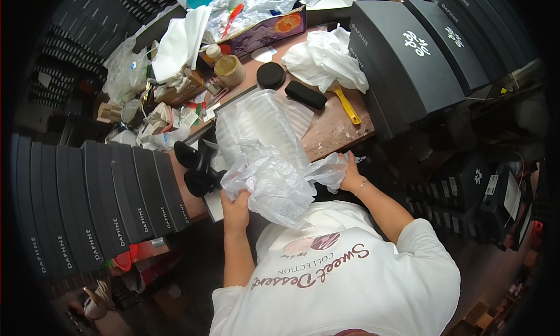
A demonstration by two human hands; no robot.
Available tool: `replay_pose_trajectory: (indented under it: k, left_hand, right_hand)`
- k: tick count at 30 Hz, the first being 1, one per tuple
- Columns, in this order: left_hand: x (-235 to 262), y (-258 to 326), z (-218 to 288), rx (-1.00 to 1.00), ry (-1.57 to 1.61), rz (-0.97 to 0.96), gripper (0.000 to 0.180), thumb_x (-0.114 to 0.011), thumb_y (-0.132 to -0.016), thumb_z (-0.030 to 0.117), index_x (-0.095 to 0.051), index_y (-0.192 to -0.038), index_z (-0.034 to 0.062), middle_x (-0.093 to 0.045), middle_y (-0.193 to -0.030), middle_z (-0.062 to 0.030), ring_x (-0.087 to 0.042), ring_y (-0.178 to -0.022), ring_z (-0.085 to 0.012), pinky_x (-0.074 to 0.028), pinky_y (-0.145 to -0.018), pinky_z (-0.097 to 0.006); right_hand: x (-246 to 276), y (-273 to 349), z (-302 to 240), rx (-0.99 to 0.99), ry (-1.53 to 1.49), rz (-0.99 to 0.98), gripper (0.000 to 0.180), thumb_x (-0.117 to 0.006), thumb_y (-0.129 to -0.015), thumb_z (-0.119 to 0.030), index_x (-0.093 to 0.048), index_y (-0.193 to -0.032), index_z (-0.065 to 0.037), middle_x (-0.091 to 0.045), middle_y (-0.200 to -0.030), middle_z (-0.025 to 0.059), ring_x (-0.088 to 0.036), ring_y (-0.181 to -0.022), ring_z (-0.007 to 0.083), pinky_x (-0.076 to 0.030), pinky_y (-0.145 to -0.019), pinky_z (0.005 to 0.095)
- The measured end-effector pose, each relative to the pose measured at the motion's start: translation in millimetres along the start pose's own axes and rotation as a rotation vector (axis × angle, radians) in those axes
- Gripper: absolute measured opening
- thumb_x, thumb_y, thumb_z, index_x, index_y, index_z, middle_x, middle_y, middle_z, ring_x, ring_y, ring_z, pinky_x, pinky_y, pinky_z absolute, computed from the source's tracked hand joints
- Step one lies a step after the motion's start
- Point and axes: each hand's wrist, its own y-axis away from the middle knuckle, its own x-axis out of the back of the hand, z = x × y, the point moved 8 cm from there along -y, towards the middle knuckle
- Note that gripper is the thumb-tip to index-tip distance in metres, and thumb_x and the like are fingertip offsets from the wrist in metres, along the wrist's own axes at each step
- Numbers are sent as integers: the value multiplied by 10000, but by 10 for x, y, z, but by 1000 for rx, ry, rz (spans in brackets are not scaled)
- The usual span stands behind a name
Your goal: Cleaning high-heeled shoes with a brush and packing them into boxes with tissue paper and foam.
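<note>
A thin, translucent plastic bag (274,181) hangs crumpled in front of my chest at the table's near edge. My left hand (235,206) has its fingers closed on the bag's left side. Out to the right, my right hand (351,174) pinches another end of it, pulled aside. White foam sheeting (248,120) lies on the table just beyond the bag. Black shoes (201,168) sit close to the left of the bag, partly hidden by it. Farther off are a round black tin (270,75), a black oblong block (305,95) and a yellow-handled tool (348,105).
Dark shoe boxes (99,202) stand in a row at the left, and larger ones (402,62) at the right table edge. Crumpled white paper (326,59), a jar (230,71) and a purple carton (265,32) lie toward the back. More boxes (461,190) are stacked lower right.
</note>
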Motion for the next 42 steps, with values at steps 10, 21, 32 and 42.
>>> replay_pose_trajectory:
  k: [10, 21, 32, 42]
  left_hand:
    - [-32, 42, -66, -1, -59, -73, 473, -566, -770, -47, -472, -1233, -28, -565, -1112, -110, -565, -987, -179, -452, -879, -299]
    - [54, 138, 47, -85, -3, -3, 418, -567, -772, -43, -527, -1189, -35, -598, -1073, -104, -584, -972, -174, -459, -869, -291]
    - [-441, -31, 846, -563, -449, -293, 584, -609, -709, -89, -507, -1277, -5, -626, -1169, -114, -607, -1057, -202, -456, -904, -298]
    - [-354, -219, 1936, -432, 255, -384, 913, -666, -773, 431, -196, -1452, 43, -492, -1315, -108, -480, -1207, -233, -387, -1019, -387]
  right_hand:
    - [-195, -254, -140, -210, 128, -136, 419, -451, -855, -438, -621, -1168, -217, -529, -1268, 119, -395, -1222, 373, -158, -1025, 672]
    - [52, 118, 277, -102, -355, 466, 394, -654, -753, -248, -589, -1101, -77, -524, -1138, 112, -458, -1156, 294, -238, -1050, 526]
    - [2350, 171, -671, 481, -1017, 443, 990, -797, -712, -307, -223, -1454, 7, -396, -1421, 179, -347, -1343, 257, -241, -1099, 356]
    - [3562, -423, -1577, 675, -1397, 358, 256, -666, -816, -15, -609, -1065, -15, -663, -909, 8, -597, -782, 79, -494, -694, 242]
